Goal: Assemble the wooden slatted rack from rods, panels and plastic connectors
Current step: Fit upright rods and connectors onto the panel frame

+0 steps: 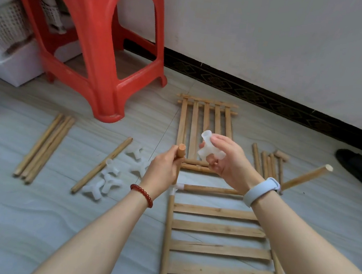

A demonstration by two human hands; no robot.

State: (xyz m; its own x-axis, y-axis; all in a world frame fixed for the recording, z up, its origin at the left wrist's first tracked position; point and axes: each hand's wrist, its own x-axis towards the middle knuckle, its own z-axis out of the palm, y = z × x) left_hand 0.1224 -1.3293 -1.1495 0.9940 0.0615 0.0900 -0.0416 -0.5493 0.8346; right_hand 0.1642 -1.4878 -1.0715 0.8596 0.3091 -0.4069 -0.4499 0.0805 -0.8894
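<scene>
Pale grey tiled floor [13,220], red plastic stool [91,46], bundle of long rods [44,148], single rod [102,164], translucent plastic connectors [114,172], two slatted panels [204,134], short rods [265,165], wooden mallet [281,159]

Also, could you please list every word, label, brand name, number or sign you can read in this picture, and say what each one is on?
None can be read.
The black baseboard along the wall bears only a repeating ornamental pattern, no letters.
The wristband on the right arm shows no display or marking.
The red stool, the wooden panels and the plastic connector show no print.
</scene>
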